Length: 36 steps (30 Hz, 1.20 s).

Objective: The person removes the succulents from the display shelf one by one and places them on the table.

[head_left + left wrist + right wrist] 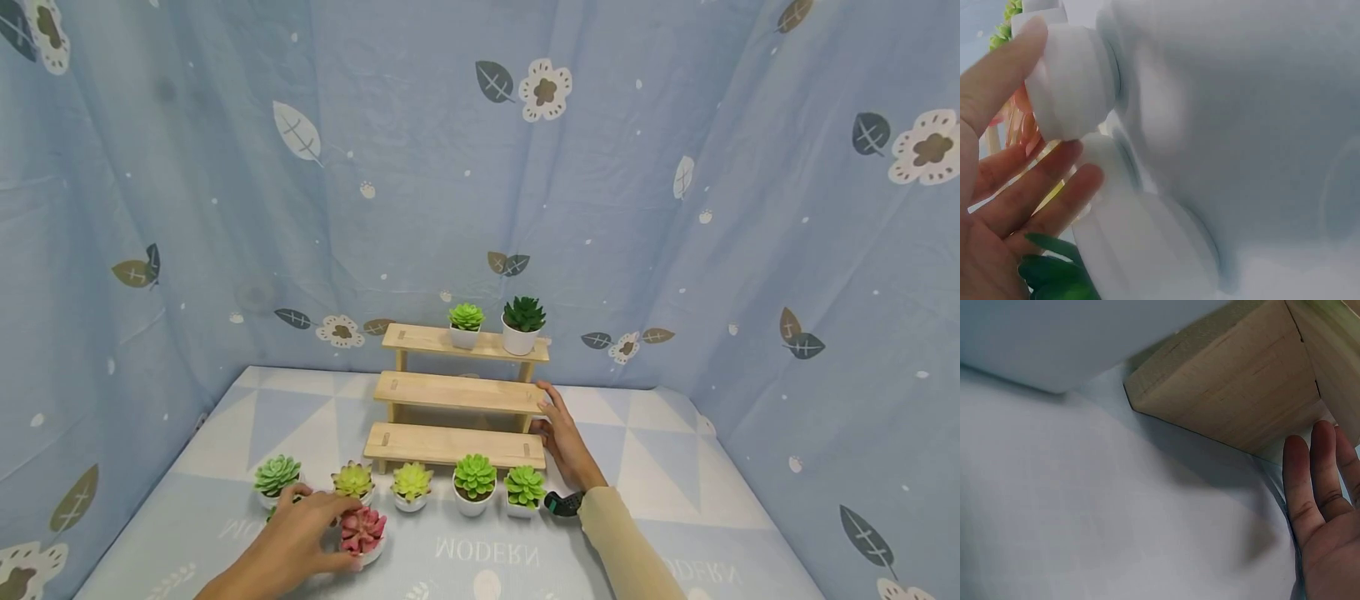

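Observation:
My left hand (300, 533) is at the front left, its thumb and fingers round the white pot of a red succulent (363, 531). In the left wrist view the thumb presses this white pot (1072, 81), which stands on the cloth. The loose fingers lie near a second white pot (1147, 250) with green leaves. My right hand (562, 437) is at the right end of a three-step wooden shelf (457, 392), fingertips at the middle step. In the right wrist view its fingers (1300, 481) are fairly straight beside the wood; the thumb is out of sight.
On the top step stand a light green succulent (466, 321) and a dark green succulent (522, 321). Before the shelf are several potted succulents, among them a yellow-green one (411, 483) and a bright green one (474, 479). A pale green one (277, 477) stands left. Blue curtains (420, 167) surround the table.

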Tool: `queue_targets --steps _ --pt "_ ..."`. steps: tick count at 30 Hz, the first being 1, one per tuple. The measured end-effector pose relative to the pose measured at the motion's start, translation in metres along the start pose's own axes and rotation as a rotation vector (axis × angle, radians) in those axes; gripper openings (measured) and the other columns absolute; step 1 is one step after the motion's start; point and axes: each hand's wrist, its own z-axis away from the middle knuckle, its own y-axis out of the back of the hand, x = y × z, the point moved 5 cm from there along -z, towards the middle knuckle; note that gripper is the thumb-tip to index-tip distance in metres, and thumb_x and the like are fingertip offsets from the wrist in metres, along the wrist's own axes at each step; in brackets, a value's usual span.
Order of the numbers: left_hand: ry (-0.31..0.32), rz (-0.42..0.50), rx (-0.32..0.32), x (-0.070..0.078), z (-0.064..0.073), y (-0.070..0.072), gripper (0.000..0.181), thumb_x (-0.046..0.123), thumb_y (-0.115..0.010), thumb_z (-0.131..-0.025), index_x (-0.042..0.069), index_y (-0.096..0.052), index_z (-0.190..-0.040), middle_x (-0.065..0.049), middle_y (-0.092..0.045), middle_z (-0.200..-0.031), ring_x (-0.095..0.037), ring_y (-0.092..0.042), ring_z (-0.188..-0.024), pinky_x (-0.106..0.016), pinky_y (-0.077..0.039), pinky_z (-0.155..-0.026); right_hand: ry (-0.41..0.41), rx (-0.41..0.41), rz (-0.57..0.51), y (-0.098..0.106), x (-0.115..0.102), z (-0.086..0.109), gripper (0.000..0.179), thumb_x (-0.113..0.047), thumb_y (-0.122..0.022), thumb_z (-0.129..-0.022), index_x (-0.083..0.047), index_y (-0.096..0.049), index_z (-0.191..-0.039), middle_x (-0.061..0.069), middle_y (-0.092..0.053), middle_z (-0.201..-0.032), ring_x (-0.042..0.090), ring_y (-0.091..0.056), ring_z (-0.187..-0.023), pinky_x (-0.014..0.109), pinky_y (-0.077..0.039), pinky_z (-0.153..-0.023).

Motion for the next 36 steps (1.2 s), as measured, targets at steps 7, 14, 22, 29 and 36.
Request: queue_targets --steps 7,14,22,29,36 --pt "-0.034 0.082 -0.001 0.0 -0.002 0.009 0.078 0.069 -0.085 -0.064 0.021 -0.071 -0.125 0.023 -0.066 -0.1 0.002 -0.055 -0.079 -0.054 -0.032 -0.086 -0.001 -0.004 0.002 0.0 -0.002 0.001 0.056 -0.048 -0.049 -0.108 -0.039 -0.029 -0.16 0.014 -0.043 -0.146 0.028 -0.06 -0.102 0.045 -0.054 -0.085" --pt "-0.092 0.09 0.074 0.004 -0.01 0.029 0.063 0.074 -0.073 -0.077 0.024 -0.073 -0.115 0.026 -0.062 -0.091 0.002 -0.055 -0.078 -0.052 -0.036 -0.083 -0.002 0.002 0.003 0.001 -0.004 0.001 0.056 -0.046 -0.048 -0.109 -0.036 -0.028 -0.161 0.015 -0.044 -0.145 0.026 -0.061 -0.101 0.045 -0.055 -0.084" --pt "-0.16 0.126 0.132 0.004 -0.03 0.052 0.034 0.054 -0.074 -0.091 0.024 -0.073 -0.107 0.022 -0.066 -0.092 0.005 -0.056 -0.075 -0.046 -0.04 -0.08 -0.02 0.0 -0.007 0.002 0.002 0.0 0.055 -0.049 -0.049 -0.108 -0.04 -0.03 -0.159 0.016 -0.043 -0.146 0.03 -0.059 -0.104 0.045 -0.054 -0.084" --pt "-0.182 0.235 0.133 -0.005 -0.054 0.068 0.021 0.042 -0.071 -0.098 0.022 -0.072 -0.105 0.02 -0.066 -0.087 0.001 -0.06 -0.076 -0.028 -0.05 -0.065 -0.018 -0.002 0.003 0.001 0.001 -0.002 0.055 -0.053 -0.052 -0.105 -0.045 -0.033 -0.156 0.014 -0.044 -0.147 0.034 -0.058 -0.108 0.045 -0.054 -0.085" --pt "-0.137 0.328 0.129 -0.008 -0.081 0.076 0.02 0.043 -0.069 -0.099 0.024 -0.071 -0.106 0.015 -0.065 -0.088 -0.005 -0.061 -0.079 -0.029 -0.051 -0.066 -0.019 -0.001 -0.004 0.001 0.002 -0.002 0.057 -0.052 -0.053 -0.105 -0.043 -0.033 -0.157 0.013 -0.044 -0.146 0.031 -0.059 -0.105 0.045 -0.054 -0.085"
